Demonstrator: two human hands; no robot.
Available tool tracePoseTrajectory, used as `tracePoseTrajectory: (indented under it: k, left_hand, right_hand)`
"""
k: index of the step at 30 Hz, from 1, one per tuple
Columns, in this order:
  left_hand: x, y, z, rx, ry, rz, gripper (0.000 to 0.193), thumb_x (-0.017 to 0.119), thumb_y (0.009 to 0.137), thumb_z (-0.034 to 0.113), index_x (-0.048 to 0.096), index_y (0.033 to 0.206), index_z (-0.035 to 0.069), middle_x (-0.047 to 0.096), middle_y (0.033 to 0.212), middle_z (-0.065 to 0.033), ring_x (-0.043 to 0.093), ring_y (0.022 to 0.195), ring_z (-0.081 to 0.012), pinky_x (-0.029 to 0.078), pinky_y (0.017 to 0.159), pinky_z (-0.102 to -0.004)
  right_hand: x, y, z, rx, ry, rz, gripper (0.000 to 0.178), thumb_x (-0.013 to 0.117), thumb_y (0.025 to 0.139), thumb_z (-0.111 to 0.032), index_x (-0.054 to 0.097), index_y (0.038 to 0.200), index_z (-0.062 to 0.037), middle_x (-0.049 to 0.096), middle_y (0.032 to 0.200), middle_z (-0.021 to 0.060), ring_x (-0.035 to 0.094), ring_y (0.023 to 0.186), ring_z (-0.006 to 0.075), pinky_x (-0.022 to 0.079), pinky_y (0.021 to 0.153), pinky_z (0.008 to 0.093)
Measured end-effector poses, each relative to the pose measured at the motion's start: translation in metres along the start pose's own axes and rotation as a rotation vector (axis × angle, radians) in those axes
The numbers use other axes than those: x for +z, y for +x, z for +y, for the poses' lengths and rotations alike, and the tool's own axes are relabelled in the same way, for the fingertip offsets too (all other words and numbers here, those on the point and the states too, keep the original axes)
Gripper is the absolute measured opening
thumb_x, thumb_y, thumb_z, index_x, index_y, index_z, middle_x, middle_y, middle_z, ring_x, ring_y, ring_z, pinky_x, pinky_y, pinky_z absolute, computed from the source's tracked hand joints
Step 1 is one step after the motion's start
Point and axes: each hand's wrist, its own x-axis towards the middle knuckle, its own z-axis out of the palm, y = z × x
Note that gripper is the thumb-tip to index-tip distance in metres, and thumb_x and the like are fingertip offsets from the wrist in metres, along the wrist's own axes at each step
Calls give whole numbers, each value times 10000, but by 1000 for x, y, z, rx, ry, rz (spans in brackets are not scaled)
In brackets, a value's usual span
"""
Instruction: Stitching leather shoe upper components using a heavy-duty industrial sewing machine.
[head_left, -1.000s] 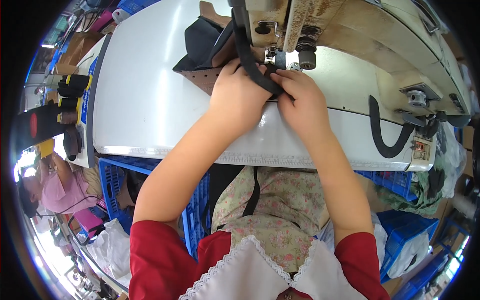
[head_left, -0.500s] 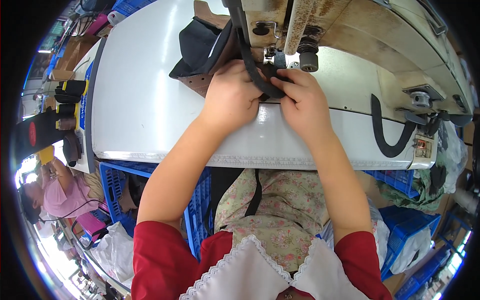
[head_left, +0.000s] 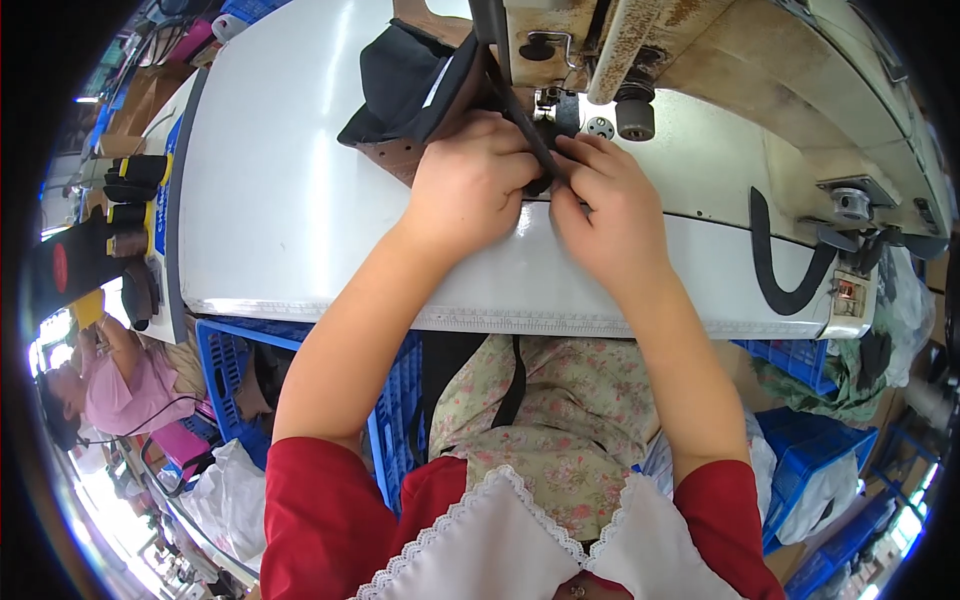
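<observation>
A piece with black cloth and brown perforated material, which looks like an unfinished cap, lies on the white table left of the sewing machine's needle area. My left hand is closed on its near edge, with the fingertips partly hidden under the fold. A dark strip comes down past the machine's front and ends between my two hands. My right hand, fingers curled, pinches this strip close to the presser foot. The two hands nearly meet there.
The sewing machine overhangs the far right. A curved black strip lies at the table's right. Dark rolls stand at the left. Blue crates flank my lap below the table edge. Another person sits far left.
The dark strip, which sagged in a loop between my hands, now runs straighter down to my right fingers. My right fingers have shifted on it, while my left hand stays on the cap.
</observation>
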Motion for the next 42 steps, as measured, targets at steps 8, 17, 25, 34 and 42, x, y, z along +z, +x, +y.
tracePoseTrajectory:
  k: [8, 17, 25, 34, 42]
  left_hand:
    - [1, 1, -3, 36, -36, 26, 178, 593, 637, -27, 703, 760, 41, 714, 920, -83, 650, 865, -294, 534, 802, -396]
    - [3, 3, -10, 30, -33, -17, 186, 588, 648, -33, 706, 770, 44, 713, 929, -81, 645, 873, -299, 525, 827, -402]
    - [-1, 8, -18, 77, -41, -26, 206, 592, 654, -31, 717, 799, 46, 712, 939, -82, 643, 896, -309, 520, 825, -414]
    - [-12, 6, -12, 41, 31, -156, 258, 620, 646, -40, 719, 865, 53, 681, 1072, -79, 613, 1072, -282, 507, 911, -434]
    - [-9, 6, -16, -115, -79, -139, 271, 545, 670, -67, 707, 857, 43, 686, 1041, -55, 636, 1046, -264, 540, 867, -356]
  right_hand:
    - [0, -1, -1, -37, -62, -19, 246, 643, 777, -75, 719, 992, 16, 683, 1113, 172, 601, 1110, 351, 511, 938, 422]
    - [0, 0, 0, -11, -43, -6, 240, 634, 785, -68, 721, 993, 14, 684, 1111, 172, 604, 1110, 358, 507, 945, 430]
    - [3, 4, 1, -41, -66, 14, 225, 626, 789, -59, 723, 978, 15, 686, 1088, 176, 614, 1076, 360, 510, 931, 433]
    - [6, 8, -1, -22, -123, 39, 202, 640, 725, -58, 727, 892, 14, 695, 1022, 147, 640, 950, 314, 528, 841, 420]
    - [5, 7, 1, -43, -129, 51, 212, 632, 733, -68, 735, 902, 5, 697, 1049, 140, 643, 985, 316, 533, 854, 418]
